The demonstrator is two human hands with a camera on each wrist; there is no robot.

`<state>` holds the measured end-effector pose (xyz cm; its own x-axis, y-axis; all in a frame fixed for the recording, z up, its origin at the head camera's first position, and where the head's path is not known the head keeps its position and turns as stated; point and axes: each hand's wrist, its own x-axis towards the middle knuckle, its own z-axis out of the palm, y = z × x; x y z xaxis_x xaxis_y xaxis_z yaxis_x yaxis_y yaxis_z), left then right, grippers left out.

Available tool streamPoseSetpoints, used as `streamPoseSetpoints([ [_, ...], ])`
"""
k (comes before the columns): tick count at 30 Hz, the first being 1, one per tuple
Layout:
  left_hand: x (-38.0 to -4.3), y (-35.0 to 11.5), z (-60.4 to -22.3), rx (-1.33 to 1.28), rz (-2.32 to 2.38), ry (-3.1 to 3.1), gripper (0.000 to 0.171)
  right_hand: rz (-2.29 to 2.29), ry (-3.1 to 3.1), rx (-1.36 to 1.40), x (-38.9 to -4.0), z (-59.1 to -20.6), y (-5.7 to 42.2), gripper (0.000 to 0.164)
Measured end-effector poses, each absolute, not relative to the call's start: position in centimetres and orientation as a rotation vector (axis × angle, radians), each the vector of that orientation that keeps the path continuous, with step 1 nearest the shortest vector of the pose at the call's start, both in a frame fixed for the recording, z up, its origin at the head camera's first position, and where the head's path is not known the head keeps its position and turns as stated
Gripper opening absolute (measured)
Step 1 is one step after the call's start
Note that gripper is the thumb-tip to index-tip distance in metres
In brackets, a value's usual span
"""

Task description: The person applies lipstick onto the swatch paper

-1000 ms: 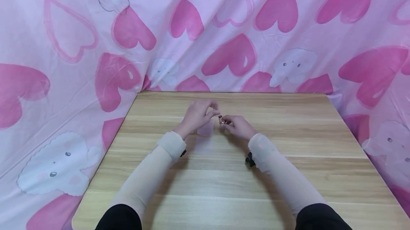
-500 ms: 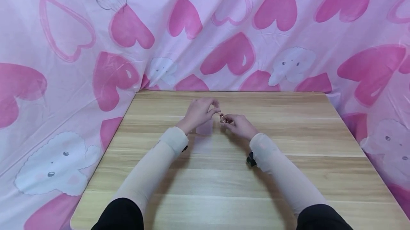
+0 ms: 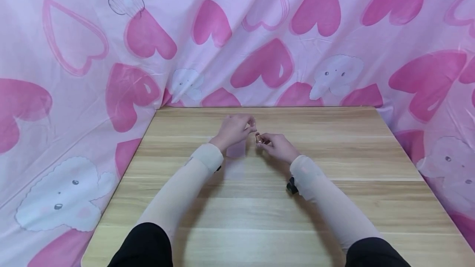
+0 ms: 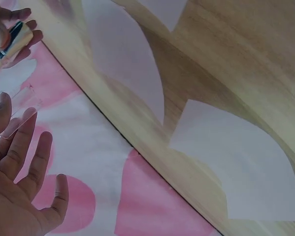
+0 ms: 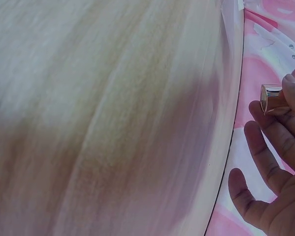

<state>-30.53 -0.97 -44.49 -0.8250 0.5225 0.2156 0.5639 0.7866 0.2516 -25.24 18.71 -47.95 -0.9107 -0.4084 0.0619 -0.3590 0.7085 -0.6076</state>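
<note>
In the head view both hands are close together over the far middle of the table. My left hand (image 3: 233, 130) pinches a small clear plastic piece, like a transparent cap (image 4: 21, 105), between thumb and fingertips; its ring and little fingers are spread loose. Just to the right, my right hand (image 3: 278, 146) holds a shiny rose-gold cylinder (image 3: 259, 138), like a lipstick tube, between thumb and fingers. In the right wrist view the round end of this tube (image 5: 271, 98) points left, past the fingertips. A gap separates the clear piece from the tube.
Pale, thin sheet pieces lie on the wood-grain table (image 3: 259, 217): a curved fan-shaped one (image 4: 250, 172) and a second sheet (image 4: 127, 59) farther along. A pink cloth with hearts (image 3: 211, 23) hangs round the far and side edges.
My left forearm has shifted slightly right, and the left hand sits a little nearer the right. Both hands keep their hold, and the gold tube stays almost in place.
</note>
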Motion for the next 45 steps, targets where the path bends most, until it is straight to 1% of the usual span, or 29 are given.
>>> streamPoseSetpoints([
  [12, -30.8, 0.2, -45.9, -0.791, -0.329, -2.959, 0.011, -0.996, 2.818, -0.643, -25.0, -48.3, 18.9, 0.024],
  [25, -31.3, 0.8, -46.8, -0.759, -0.254, -3.023, 0.019, -1.008, 2.805, -0.640, -25.2, -48.5, 19.0, 0.021],
  [30, -31.6, 0.8, -47.0, -0.755, -0.245, -3.028, 0.018, -1.008, 2.832, -0.669, -25.3, -48.4, 19.0, 0.024],
  [42, -31.6, 0.8, -47.3, -0.770, -0.226, -3.044, 0.020, -1.015, 2.839, -0.649, -25.5, -48.3, 18.9, 0.023],
  [45, -31.7, 0.7, -47.5, -0.758, -0.248, -3.053, 0.018, -1.012, 2.825, -0.637, -25.5, -48.3, 18.9, 0.025],
])
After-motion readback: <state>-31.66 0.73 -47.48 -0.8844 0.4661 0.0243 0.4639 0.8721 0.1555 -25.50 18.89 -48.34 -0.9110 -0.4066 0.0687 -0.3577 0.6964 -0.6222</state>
